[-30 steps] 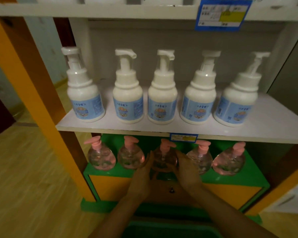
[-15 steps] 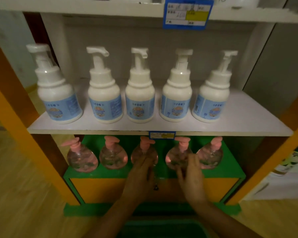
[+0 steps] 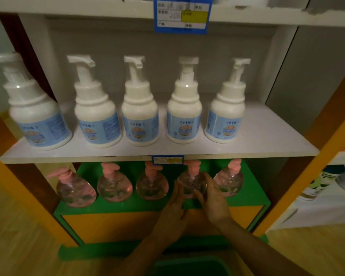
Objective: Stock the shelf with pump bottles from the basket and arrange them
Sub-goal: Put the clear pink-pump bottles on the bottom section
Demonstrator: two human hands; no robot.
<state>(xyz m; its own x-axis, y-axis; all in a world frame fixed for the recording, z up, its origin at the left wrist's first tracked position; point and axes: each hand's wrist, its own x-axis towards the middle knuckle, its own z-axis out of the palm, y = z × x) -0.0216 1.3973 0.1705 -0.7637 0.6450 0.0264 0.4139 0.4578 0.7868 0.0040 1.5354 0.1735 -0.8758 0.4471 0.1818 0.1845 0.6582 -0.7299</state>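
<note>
Now: white shelf [image 3: 267,144] carries five white bottles [image 3: 139,116] in a row along its front edge. Below, green shelf [image 3: 253,196] carries five pink bottles [image 3: 114,186] in a row; green basket [image 3: 189,265] sits at the bottom of view, contents not visible.

Both hands cup the fourth pink bottle [image 3: 191,184] from the left: left hand [image 3: 175,208] flat against its left side, right hand [image 3: 213,198] curled round its right side and front. Bottle stands upright on the shelf, between its neighbours.

Step, as judged: arranging — squaring this bottle in line. Next move probably calls for turning its pump to match the row, then the last bottle by the right edge.

Versus half a second ago: left hand has left the third bottle; both hands now close on the fourth.
</note>
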